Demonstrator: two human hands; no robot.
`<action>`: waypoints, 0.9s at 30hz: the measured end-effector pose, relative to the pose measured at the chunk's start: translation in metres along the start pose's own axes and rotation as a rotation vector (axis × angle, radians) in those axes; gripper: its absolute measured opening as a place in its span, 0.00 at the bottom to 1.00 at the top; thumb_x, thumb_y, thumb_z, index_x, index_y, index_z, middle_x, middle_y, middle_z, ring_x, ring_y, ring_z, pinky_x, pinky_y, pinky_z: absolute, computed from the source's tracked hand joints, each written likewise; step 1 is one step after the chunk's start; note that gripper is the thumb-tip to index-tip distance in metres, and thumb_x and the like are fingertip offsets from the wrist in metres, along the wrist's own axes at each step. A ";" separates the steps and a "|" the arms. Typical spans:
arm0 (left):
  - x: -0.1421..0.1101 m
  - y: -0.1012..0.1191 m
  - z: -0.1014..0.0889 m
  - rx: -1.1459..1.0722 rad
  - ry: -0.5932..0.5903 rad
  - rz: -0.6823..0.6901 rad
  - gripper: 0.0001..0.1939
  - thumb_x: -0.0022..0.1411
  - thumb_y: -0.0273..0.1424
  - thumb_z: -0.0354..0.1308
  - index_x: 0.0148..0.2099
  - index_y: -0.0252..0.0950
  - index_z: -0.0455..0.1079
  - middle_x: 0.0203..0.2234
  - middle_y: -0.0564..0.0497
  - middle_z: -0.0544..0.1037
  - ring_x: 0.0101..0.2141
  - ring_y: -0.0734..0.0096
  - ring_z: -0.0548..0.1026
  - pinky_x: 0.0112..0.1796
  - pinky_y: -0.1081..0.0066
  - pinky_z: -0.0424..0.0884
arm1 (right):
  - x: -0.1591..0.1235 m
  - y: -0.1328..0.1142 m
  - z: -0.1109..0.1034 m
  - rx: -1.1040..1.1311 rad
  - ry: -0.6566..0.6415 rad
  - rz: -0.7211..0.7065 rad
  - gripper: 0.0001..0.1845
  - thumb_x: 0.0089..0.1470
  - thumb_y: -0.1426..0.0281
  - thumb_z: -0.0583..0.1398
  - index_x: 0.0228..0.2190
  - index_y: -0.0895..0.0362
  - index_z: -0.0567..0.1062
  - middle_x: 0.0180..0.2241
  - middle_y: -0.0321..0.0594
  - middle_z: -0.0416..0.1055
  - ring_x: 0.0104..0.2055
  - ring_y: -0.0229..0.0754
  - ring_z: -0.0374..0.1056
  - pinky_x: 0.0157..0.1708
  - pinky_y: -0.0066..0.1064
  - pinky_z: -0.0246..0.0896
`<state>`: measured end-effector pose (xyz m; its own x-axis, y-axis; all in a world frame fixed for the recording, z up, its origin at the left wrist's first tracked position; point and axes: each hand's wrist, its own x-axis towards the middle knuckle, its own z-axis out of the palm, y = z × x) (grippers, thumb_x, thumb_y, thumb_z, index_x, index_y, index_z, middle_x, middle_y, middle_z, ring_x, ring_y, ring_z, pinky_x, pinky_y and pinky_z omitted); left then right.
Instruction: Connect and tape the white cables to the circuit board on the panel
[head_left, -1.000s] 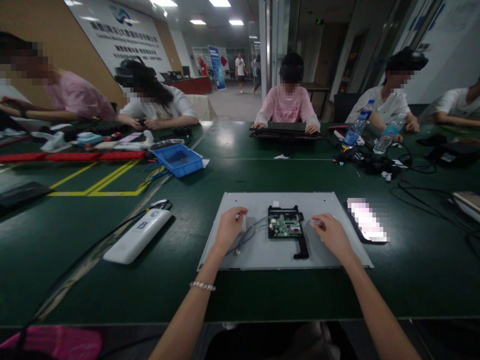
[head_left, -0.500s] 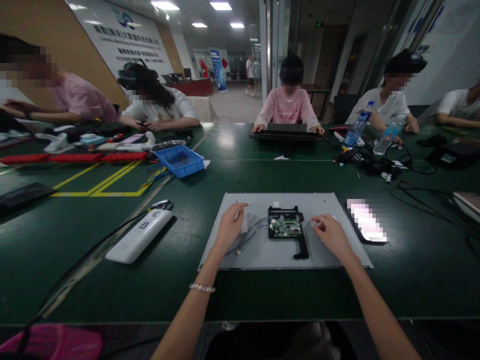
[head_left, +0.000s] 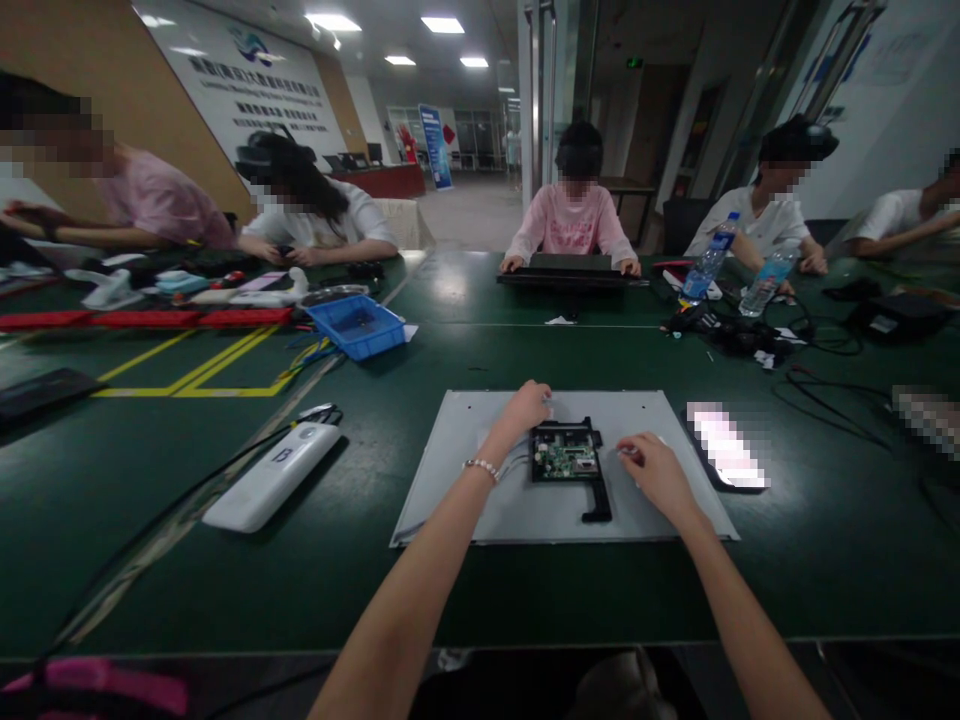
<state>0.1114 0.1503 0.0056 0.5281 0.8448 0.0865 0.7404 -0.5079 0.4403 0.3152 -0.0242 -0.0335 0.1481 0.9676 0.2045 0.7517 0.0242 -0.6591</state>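
Observation:
A pale grey panel (head_left: 457,510) lies flat on the green table. Near its middle sits a green circuit board (head_left: 562,457) in a black plastic frame (head_left: 598,505), with grey wires (head_left: 514,462) at its left side. My left hand (head_left: 527,405), a beaded bracelet on the wrist, reaches to the frame's upper left corner. Its fingers are bent together beside a small white tab, and their grip is partly hidden. Over the panel, right of the board, my right hand (head_left: 651,468) is closed in a pinch; something small and pale shows at the fingertips, too small to name.
A lit phone (head_left: 726,447) lies right of the panel. To the left are a white power bank (head_left: 274,475) with a black cable and a blue tray (head_left: 358,328). Bottles (head_left: 709,262) and tangled cables stand farther right. Several people sit around the table (head_left: 465,600).
My left hand has moved right and away from me, from the panel's left part to the frame's top edge. The right hand stays pinched in nearly the same place.

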 end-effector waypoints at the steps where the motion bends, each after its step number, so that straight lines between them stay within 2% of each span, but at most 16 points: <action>1: 0.005 -0.002 0.002 0.003 -0.024 -0.008 0.14 0.45 0.20 0.58 0.38 0.32 0.73 0.33 0.48 0.77 0.34 0.68 0.75 0.38 0.74 0.68 | 0.000 -0.001 0.000 0.002 0.000 0.002 0.11 0.51 0.69 0.54 0.36 0.55 0.74 0.36 0.40 0.69 0.32 0.39 0.68 0.37 0.32 0.62; 4: 0.010 -0.008 0.005 -0.006 -0.073 -0.018 0.12 0.45 0.20 0.57 0.34 0.33 0.74 0.27 0.51 0.77 0.31 0.69 0.75 0.34 0.74 0.69 | 0.001 -0.001 0.000 0.008 -0.005 0.008 0.11 0.52 0.69 0.54 0.36 0.55 0.74 0.37 0.40 0.68 0.32 0.39 0.68 0.36 0.32 0.62; 10: 0.004 -0.010 0.003 -0.074 -0.083 -0.024 0.09 0.46 0.21 0.57 0.31 0.34 0.75 0.25 0.51 0.78 0.30 0.69 0.75 0.34 0.75 0.68 | 0.001 0.000 0.001 -0.025 -0.004 0.008 0.12 0.51 0.70 0.54 0.36 0.55 0.74 0.36 0.40 0.69 0.33 0.40 0.67 0.37 0.33 0.62; 15: 0.004 -0.009 -0.013 -0.172 -0.008 -0.043 0.10 0.52 0.28 0.57 0.36 0.33 0.76 0.30 0.49 0.79 0.33 0.69 0.75 0.36 0.75 0.69 | 0.000 0.002 0.002 -0.003 -0.004 0.002 0.11 0.51 0.69 0.54 0.36 0.54 0.74 0.36 0.40 0.69 0.32 0.40 0.67 0.36 0.33 0.62; 18: 0.001 -0.011 -0.019 -0.216 -0.005 -0.072 0.12 0.54 0.32 0.56 0.37 0.33 0.76 0.30 0.49 0.79 0.33 0.70 0.76 0.33 0.76 0.69 | 0.000 0.003 0.003 0.000 -0.005 -0.004 0.11 0.52 0.69 0.54 0.36 0.54 0.74 0.36 0.40 0.68 0.32 0.40 0.68 0.37 0.33 0.62; 22: -0.008 -0.012 -0.010 -0.210 -0.026 -0.118 0.10 0.50 0.30 0.58 0.34 0.32 0.77 0.26 0.49 0.79 0.30 0.69 0.75 0.32 0.75 0.68 | 0.000 0.003 0.004 -0.003 -0.011 -0.004 0.11 0.52 0.69 0.54 0.37 0.54 0.73 0.37 0.39 0.68 0.33 0.40 0.68 0.37 0.33 0.62; 27: -0.016 -0.010 0.003 -0.155 -0.003 -0.179 0.08 0.49 0.26 0.58 0.32 0.32 0.76 0.27 0.48 0.79 0.31 0.69 0.75 0.33 0.74 0.68 | -0.001 0.000 0.003 0.007 -0.009 -0.002 0.11 0.53 0.68 0.53 0.37 0.54 0.73 0.37 0.39 0.68 0.34 0.40 0.68 0.37 0.33 0.62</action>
<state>0.0969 0.1415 -0.0025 0.3959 0.9182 -0.0077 0.7498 -0.3184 0.5800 0.3131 -0.0244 -0.0361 0.1406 0.9697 0.1998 0.7477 0.0282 -0.6635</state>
